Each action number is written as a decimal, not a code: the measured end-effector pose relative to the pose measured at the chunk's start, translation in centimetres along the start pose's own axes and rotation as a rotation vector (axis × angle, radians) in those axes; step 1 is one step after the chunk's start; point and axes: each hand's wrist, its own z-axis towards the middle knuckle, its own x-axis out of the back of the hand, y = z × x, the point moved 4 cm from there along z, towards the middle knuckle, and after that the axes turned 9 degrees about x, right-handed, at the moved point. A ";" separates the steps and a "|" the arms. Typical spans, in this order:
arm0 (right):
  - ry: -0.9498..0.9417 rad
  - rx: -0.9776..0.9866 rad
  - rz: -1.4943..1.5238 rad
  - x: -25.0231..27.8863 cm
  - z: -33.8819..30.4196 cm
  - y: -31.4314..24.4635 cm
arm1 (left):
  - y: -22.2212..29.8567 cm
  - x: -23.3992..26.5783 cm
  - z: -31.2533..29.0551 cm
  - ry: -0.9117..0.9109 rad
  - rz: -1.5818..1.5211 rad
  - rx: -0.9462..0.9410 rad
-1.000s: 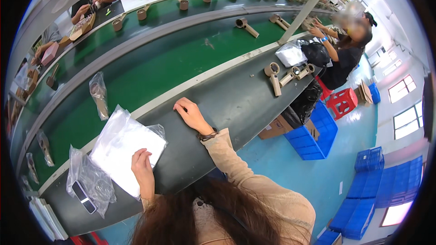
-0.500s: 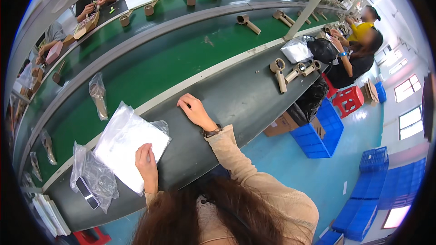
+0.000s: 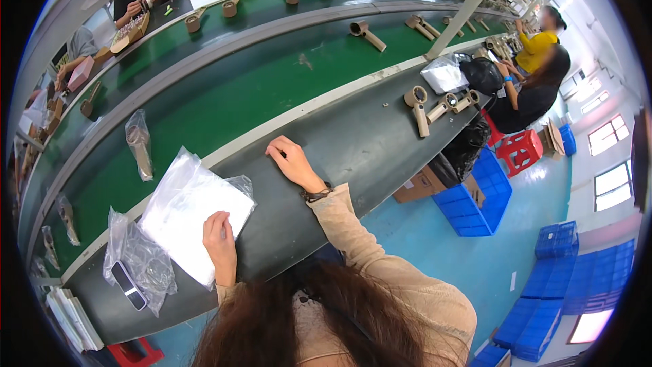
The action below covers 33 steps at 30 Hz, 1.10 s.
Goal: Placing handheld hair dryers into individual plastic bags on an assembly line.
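Observation:
My left hand point(image 3: 220, 248) lies on the near right part of a stack of clear plastic bags point(image 3: 187, 207), fingers loosely bent and grasping nothing. To its right and farther off, my right hand point(image 3: 293, 163) rests on the dark bench point(image 3: 339, 156). Its fingers curl loosely, with a gap by the thumb and nothing visible in it. Left of the stack are crumpled clear bags point(image 3: 153, 268) and a dark phone-like device point(image 3: 128, 285). Beyond the stack, a beige handheld fan body in a clear bag point(image 3: 140, 146) lies on the green conveyor belt point(image 3: 224, 115).
Several beige fan bodies point(image 3: 420, 112) lie on the bench's right end, near a white package point(image 3: 445, 73) and a black bag point(image 3: 481, 73). A metal post point(image 3: 468, 10) rises beyond. Blue crates point(image 3: 475, 194) and a red stool point(image 3: 519, 151) stand right. Co-workers sit around the line.
Bagged fan bodies on the near belt have shifted slightly left; pieces on the far belt have moved right. Co-workers' arms at the right have moved. My hands have hardly moved.

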 end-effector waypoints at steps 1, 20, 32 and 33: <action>-0.013 -0.013 -0.005 -0.1 -0.1 0.1 | 0.0 0.1 0.0 -0.003 0.004 0.000; 0.008 0.001 -0.016 0.0 0.1 0.4 | 0.1 -0.3 0.2 0.006 0.042 -0.027; 0.047 0.022 -0.016 0.0 0.0 0.9 | -0.4 -0.6 0.1 -0.034 0.042 0.001; 0.034 0.034 -0.022 0.0 0.0 0.9 | -0.3 -0.5 0.1 -0.038 0.046 -0.009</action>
